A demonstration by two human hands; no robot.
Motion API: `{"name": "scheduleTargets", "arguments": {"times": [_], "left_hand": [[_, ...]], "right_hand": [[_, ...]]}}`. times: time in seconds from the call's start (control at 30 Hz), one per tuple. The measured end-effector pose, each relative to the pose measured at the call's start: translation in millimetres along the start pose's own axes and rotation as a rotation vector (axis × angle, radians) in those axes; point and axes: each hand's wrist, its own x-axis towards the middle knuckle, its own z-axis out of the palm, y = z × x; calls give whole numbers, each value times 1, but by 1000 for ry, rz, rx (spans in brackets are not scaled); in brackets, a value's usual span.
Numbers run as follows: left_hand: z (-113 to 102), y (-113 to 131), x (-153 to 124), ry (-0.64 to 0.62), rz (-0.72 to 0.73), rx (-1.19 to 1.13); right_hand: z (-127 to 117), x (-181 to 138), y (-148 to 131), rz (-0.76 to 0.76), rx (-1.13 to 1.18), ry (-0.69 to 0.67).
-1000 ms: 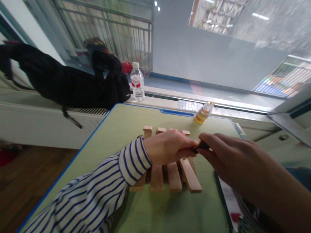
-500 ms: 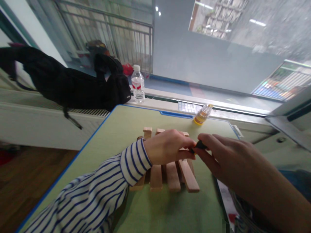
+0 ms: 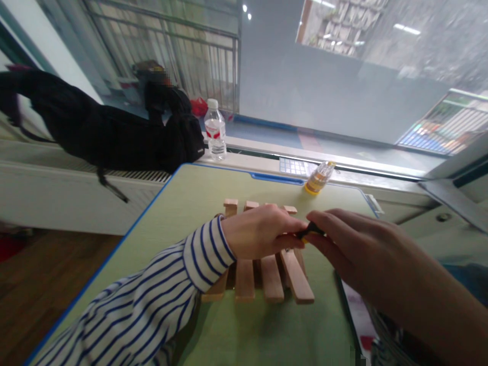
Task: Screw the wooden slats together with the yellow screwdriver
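Above the table's middle, my left hand (image 3: 255, 234) reaches in from the left in a striped sleeve. Its thumb and fingers are pinched at one end of a small black piece with a bit of yellow (image 3: 314, 229). My right hand (image 3: 354, 244) pinches the other end, so the fingertips of both hands nearly meet. Fingers cover much of this piece, and its exact kind is unclear. Under my left hand lies a frame of light wooden slats (image 3: 244, 284), whose middle is hidden. The rightmost front slat sits at an angle to the others.
The pale green table (image 3: 183, 203) has a blue edge. A clear bottle with yellow contents (image 3: 319, 179) stands at its back right. Behind it, a water bottle (image 3: 215, 133) and a black bag (image 3: 125, 132) rest along the window ledge. A dark-edged flat item (image 3: 354, 315) lies below my right arm.
Both hands keep their pinch in nearly the same place. Slightly more of the black and yellow piece shows between the fingertips. The wooden frame has not moved.
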Motion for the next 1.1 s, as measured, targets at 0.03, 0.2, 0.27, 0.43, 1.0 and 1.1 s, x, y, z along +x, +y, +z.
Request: {"name": "scheduleTargets", "arguments": {"times": [0.03, 0.2, 0.27, 0.43, 1.0, 1.1], "left_hand": [[0, 0, 0, -1, -2, -3], [-2, 0, -1, -26, -12, -18], [-3, 0, -1, -47, -24, -25], [-1, 1, 1, -10, -36, -21], [-4, 3, 1, 77, 37, 6], [-3, 1, 1, 58, 33, -10]], "right_hand": [[1, 1, 0, -8, -10, -1], [-3, 5, -3, 81, 7, -53], [-6, 7, -4, 125, 41, -54], [-8, 9, -3, 154, 20, -87], [1, 6, 6, 40, 125, 14], [3, 8, 5, 49, 123, 23]]}}
